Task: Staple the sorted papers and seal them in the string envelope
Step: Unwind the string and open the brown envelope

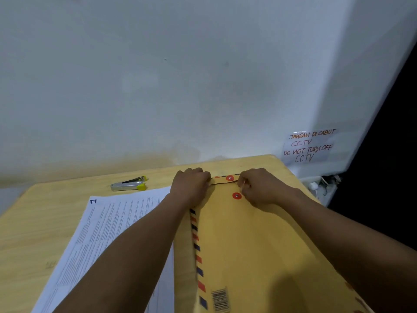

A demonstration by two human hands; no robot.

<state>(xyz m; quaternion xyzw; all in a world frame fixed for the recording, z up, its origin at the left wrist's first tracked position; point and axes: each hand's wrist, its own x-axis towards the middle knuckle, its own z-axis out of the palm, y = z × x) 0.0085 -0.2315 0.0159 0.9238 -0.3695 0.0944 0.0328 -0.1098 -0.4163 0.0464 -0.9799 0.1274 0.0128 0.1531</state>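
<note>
Wall note (308, 145): "DO NOT TURN OFF CCTV"

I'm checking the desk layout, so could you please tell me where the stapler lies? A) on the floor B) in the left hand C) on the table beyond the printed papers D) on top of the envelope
C: the stapler rests on the table just past the papers, untouched by either hand.

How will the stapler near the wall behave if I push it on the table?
The stapler lies flat on its long base, so it would probably slide, not roll. Its metal-looking body suggests it is somewhat heavy for its size and unlikely to tip.
</note>
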